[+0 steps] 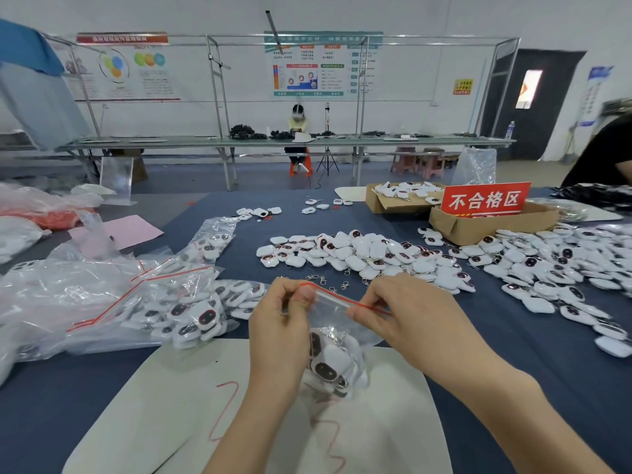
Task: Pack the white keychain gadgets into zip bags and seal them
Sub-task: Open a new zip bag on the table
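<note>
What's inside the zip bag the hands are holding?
Several white keychain gadgets with dark faces, bunched at the bottom of the zip bag. Their count is hidden by overlap.

Bright, even, diffuse light throughout; shadows faint, soft-edged; pale sheen on zip bag (333, 311) and on heaped plastic bags (68, 295) at left; red sign (485, 198) crisp, legible; strong wide-angle bowing toward edges, far bench (239, 142) curved; centre fairly sharp; wall posters (325, 63) soft, small text unreadable; dark figure (605, 152) at right edge smeared; door window (528, 88) blown out.
</note>
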